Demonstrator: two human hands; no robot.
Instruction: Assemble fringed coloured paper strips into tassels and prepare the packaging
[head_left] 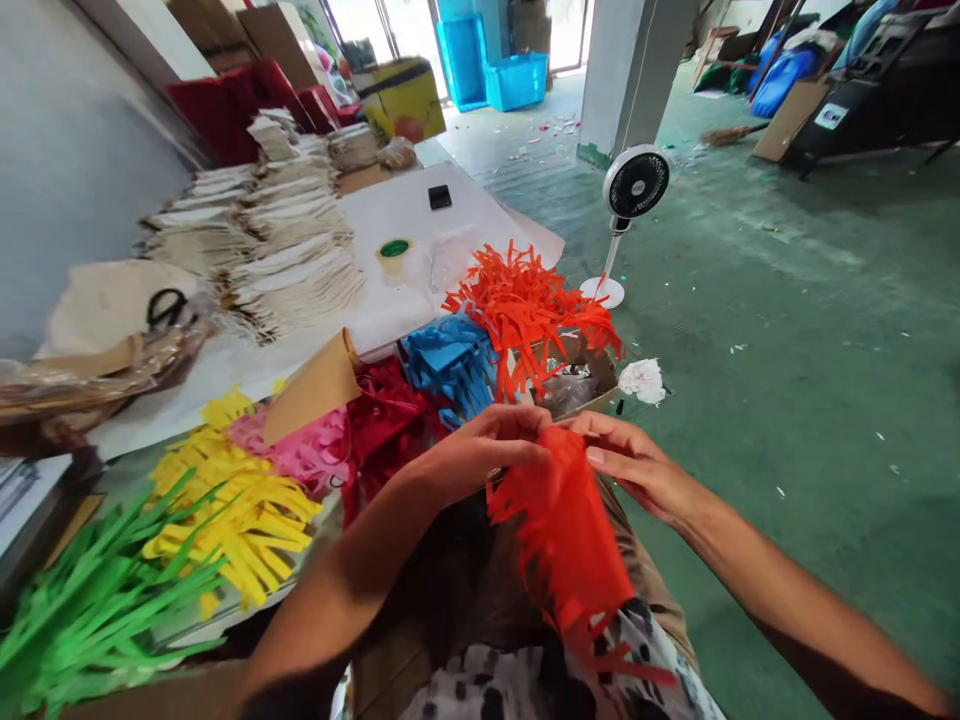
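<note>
My left hand (pixel 480 455) and my right hand (pixel 630 462) pinch the top edge of a red-orange fringed paper sheet (pixel 562 525), which hangs down over my lap. Just beyond my hands lie heaps of fringed paper in orange (pixel 525 310), blue (pixel 450 362), crimson (pixel 386 425), pink (pixel 304 450), yellow (pixel 240 520) and green (pixel 97 610). A folded piece of kraft paper (pixel 311 388) rests among them. Stacks of cream fringed material (pixel 292 250) sit farther along the white-covered table (pixel 420 215).
Black-handled scissors (pixel 166 310) lie on a cream sheet at left, and a tape roll (pixel 394 250) stands on the table. To the right are a white standing fan (pixel 636 183) and a green floor (pixel 780 330). Blue crates (pixel 487 70) stand at the back.
</note>
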